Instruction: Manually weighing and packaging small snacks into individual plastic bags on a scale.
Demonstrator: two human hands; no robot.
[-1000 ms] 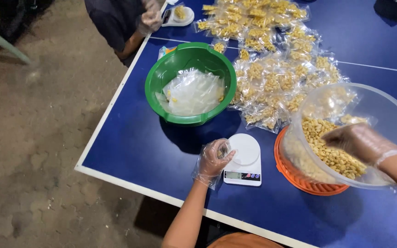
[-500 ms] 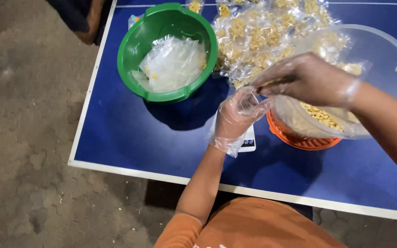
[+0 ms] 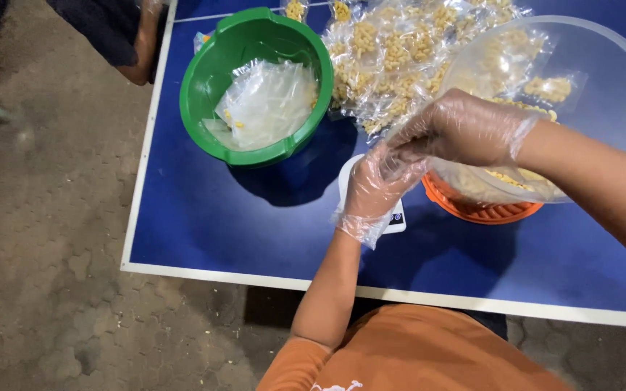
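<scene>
At far left, bare paved ground; beside it the white-edged blue table [image 3: 240,217]. One green bowl [image 3: 204,80] near the table's left edge, holding a loose heap of empty clear bags [image 3: 269,98], count not readable. Right of the bowl, a spread of small filled snack packets [image 3: 393,51], too overlapped to count. Below them, one white kitchen scale [image 3: 398,217], mostly hidden under the left hand [image 3: 374,192]. Left hand gloved in thin clear plastic, forearm rising from the lower edge, fingers bent upward to meet the right hand [image 3: 465,130] directly above the scale. Right hand likewise gloved, palm down, fingers pinched toward the left fingertips; hands together, touching. Whatever is pinched between them cannot be made out. Behind the right hand, one large clear bowl [image 3: 610,58] tilted, containing loose yellow snack pieces [image 3: 505,177], seated on one orange lid [image 3: 483,213]. Right forearm leaving at the right edge.
</scene>
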